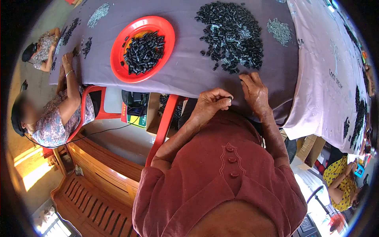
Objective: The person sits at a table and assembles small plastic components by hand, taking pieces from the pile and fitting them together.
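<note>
Left hand (pixel 209 103) pinches black part (pixel 230 98); right hand (pixel 256 94), at its 2 o'clock, can't tell grip. Fingertip-only hold: part could slip off cloth's (pixel 185 75) 6 o'clock edge.

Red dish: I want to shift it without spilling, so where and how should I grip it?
Probably grip the red dish by its broad rim, from left and right at once, keeping it level: it sits upright, and the flared rim is largely bare while loose black pieces lie heaped inside.
</note>
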Demonstrator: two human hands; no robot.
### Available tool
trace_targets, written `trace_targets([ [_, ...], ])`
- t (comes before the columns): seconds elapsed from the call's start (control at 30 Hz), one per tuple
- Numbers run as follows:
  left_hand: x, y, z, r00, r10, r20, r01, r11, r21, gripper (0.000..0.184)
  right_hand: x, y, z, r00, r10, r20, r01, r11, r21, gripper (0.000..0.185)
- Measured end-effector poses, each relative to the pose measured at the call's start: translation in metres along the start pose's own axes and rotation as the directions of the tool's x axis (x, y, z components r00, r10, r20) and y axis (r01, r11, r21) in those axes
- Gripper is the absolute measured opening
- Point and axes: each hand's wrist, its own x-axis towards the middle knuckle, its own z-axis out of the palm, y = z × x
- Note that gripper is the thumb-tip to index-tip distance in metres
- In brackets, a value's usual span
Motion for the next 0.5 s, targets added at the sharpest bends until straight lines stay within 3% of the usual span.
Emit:
trace_targets([
  [0.3, 0.003, -0.002, -0.002, 0.995, 0.094, -0.036, -0.093, 0.996, 0.012, 0.008, 0.003, 0.003, 0.001, 0.999, -0.032, -0.004, 0.032, 0.996, -0.082, 0.010],
  [0.37, 0.002, 0.001, 0.000, 0.996, 0.068, -0.054, -0.068, 0.998, 0.001, 0.007, 0.004, 0.004, -0.001, 0.999, 0.043, -0.007, -0.039, 0.956, 0.291, 0.006],
  [0.4, 0.001, 0.002, 0.000, 0.996, 0.068, -0.056, -0.068, 0.998, -0.001, 0.007, 0.004, 0.000, -0.004, 0.999, 0.041, -0.005, -0.038, 0.956, 0.291, 0.006],
  [0.47, 0.001, 0.003, 0.000, 0.997, 0.057, -0.059, -0.058, 0.998, -0.021, 0.008, 0.004, -0.010, -0.015, 0.937, 0.254, 0.240, -0.348, 0.628, 0.696, 0.005],
  [0.5, 0.001, 0.003, 0.000, 0.997, 0.058, -0.057, -0.059, 0.998, -0.020, 0.008, 0.004, -0.009, -0.014, 0.938, 0.254, 0.238, -0.347, 0.628, 0.697, 0.005],
])
